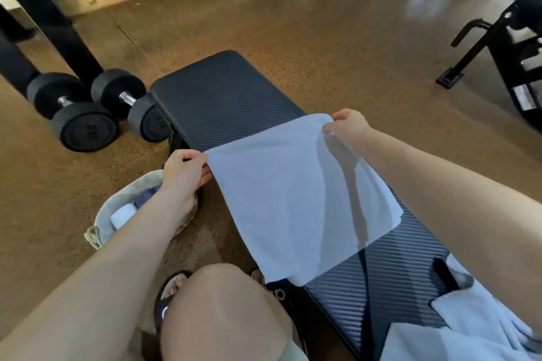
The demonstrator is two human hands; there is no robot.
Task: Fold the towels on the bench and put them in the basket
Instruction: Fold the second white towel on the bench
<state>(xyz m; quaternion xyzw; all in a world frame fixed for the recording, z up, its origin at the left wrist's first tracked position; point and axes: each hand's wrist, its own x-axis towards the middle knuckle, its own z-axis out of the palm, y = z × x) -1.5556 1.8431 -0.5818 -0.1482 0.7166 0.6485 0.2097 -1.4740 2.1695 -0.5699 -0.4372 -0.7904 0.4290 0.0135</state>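
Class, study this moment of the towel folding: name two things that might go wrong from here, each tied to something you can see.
1. The white towel is held up only by pinches at two corners, left hand and right hand; a slip might spoil the fold.
2. The basket sits on the floor beside the bench, partly under the left forearm, so a folded towel may miss it or open.

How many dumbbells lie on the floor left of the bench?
2: one dumbbell at far left, and a second dumbbell beside it, its near end against the bench. More sit on the rack behind.
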